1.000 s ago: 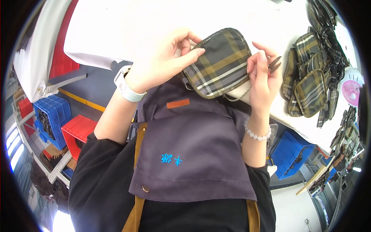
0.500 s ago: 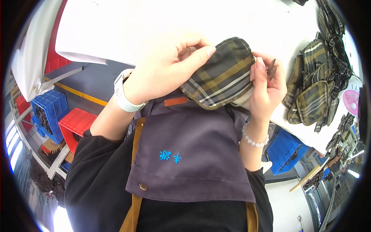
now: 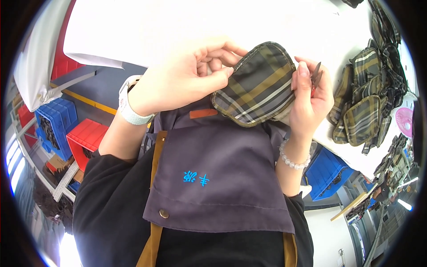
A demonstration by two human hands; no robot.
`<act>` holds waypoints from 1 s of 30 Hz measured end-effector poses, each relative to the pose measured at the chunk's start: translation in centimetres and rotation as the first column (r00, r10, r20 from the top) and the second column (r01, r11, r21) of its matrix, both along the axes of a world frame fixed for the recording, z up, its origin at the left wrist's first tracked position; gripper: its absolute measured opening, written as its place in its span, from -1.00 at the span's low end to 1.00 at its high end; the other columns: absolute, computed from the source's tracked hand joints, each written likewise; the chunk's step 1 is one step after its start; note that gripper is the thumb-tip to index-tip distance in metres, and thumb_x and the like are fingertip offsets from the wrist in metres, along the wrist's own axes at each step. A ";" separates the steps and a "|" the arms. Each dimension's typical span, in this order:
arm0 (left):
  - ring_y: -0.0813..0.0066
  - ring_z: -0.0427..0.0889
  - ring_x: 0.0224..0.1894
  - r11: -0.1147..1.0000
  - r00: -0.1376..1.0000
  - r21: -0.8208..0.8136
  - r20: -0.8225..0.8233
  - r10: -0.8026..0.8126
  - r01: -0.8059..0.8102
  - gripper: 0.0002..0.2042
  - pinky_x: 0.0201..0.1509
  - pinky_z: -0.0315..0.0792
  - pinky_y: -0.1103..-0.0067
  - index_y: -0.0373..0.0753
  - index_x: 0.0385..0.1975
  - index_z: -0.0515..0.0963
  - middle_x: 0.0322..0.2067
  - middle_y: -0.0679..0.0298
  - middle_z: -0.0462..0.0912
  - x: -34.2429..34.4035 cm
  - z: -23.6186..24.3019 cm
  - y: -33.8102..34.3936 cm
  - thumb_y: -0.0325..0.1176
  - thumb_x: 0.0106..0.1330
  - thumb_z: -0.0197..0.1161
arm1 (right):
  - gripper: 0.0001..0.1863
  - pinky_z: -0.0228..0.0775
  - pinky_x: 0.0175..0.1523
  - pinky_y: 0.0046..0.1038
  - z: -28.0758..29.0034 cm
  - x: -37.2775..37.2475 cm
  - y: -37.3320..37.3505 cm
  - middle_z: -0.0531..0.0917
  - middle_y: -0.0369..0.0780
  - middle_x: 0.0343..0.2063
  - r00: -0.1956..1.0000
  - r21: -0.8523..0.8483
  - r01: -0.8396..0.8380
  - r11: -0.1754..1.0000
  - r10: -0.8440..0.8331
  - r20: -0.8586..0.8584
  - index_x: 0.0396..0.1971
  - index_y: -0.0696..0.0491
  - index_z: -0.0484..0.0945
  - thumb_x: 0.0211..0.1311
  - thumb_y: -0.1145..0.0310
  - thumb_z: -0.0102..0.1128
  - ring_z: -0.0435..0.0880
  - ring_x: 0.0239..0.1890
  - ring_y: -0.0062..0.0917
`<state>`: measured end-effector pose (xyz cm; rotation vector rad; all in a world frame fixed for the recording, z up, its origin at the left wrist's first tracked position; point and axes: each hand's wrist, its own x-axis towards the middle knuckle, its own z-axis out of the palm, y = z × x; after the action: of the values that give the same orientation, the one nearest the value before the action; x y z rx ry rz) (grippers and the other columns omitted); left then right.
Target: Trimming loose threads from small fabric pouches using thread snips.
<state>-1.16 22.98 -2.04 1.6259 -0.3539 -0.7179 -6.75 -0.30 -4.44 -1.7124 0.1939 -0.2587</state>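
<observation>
A plaid fabric piece [image 3: 257, 84] in dark green, olive and white, with rounded corners and bound edges, is held up over the table's near edge. My left hand [image 3: 195, 78] has its thumb and fingers at the piece's left edge. On the opposite edge, my right hand [image 3: 311, 95] pinches the fabric between thumb and fingertip. Tucked in that same hand is a small pair of thread snips [image 3: 316, 75]; the dark blades point up and a bit of red shows below them. The other fingers of my right hand partly hide the snips.
A white table [image 3: 147, 31] spreads ahead. Several similar plaid pieces [image 3: 362, 109] are heaped on its right side, near a pink fan [image 3: 404, 122]. Blue bin [image 3: 58, 122] and red bin [image 3: 84, 140] stand at left; another blue bin [image 3: 327, 173] sits low at right.
My left hand has shifted slightly left along the fabric, its thumb drawn back toward the piece's edge. My right hand has moved a little right, and the snips' blades stand higher.
</observation>
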 end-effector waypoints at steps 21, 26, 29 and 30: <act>0.86 0.41 -0.41 0.998 0.990 0.025 0.128 0.062 -0.065 -0.67 -0.31 0.35 0.82 -0.39 0.09 0.54 -0.32 0.44 0.58 -0.5 -0.9 -0.9 -0.61 0.32 0.22 | -0.88 0.11 -0.41 -0.82 0.0 0.2 0.3 0.55 -0.45 -0.47 1.000 -0.075 -0.001 0.997 0.002 0.023 -0.12 0.19 0.59 0.42 0.50 0.19 0.32 -0.51 -0.90; 0.86 0.40 -0.42 0.997 0.991 0.001 0.112 0.079 -0.079 -0.65 -0.32 0.34 0.82 -0.36 0.10 0.55 -0.32 0.45 0.61 -0.3 -1.3 -1.1 -0.62 0.30 0.23 | -0.88 0.25 -0.38 -0.78 1.0 0.6 1.7 0.62 -0.39 -0.44 0.997 -0.178 -0.008 0.984 -0.005 -0.073 -0.16 0.15 0.59 0.35 0.50 0.26 0.43 -0.48 -0.86; 0.86 0.40 -0.43 0.997 0.991 0.003 0.113 0.075 -0.076 -0.63 -0.33 0.33 0.82 -0.33 0.13 0.54 -0.33 0.45 0.63 -0.3 -1.5 -0.9 -0.61 0.31 0.23 | -0.83 0.45 -0.34 -0.64 2.8 -0.1 3.7 0.67 -0.29 -0.40 0.979 -0.252 -0.142 0.957 0.098 -0.181 -0.25 0.10 0.55 0.19 0.53 0.35 0.59 -0.41 -0.76; 0.86 0.40 -0.43 0.997 0.991 -0.031 0.107 0.080 -0.077 -0.61 -0.34 0.32 0.83 -0.31 0.15 0.53 -0.33 0.44 0.63 -0.2 -1.7 -1.0 -0.61 0.30 0.24 | -0.82 0.47 -0.31 -0.61 2.2 -0.1 4.2 0.67 -0.30 -0.38 0.984 -0.159 -0.155 0.975 0.138 -0.114 -0.26 0.11 0.53 0.17 0.53 0.35 0.61 -0.41 -0.71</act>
<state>-1.36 22.01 -3.71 1.6477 -0.3743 -0.5647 -6.86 3.95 -2.29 -1.8993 0.1224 -0.0788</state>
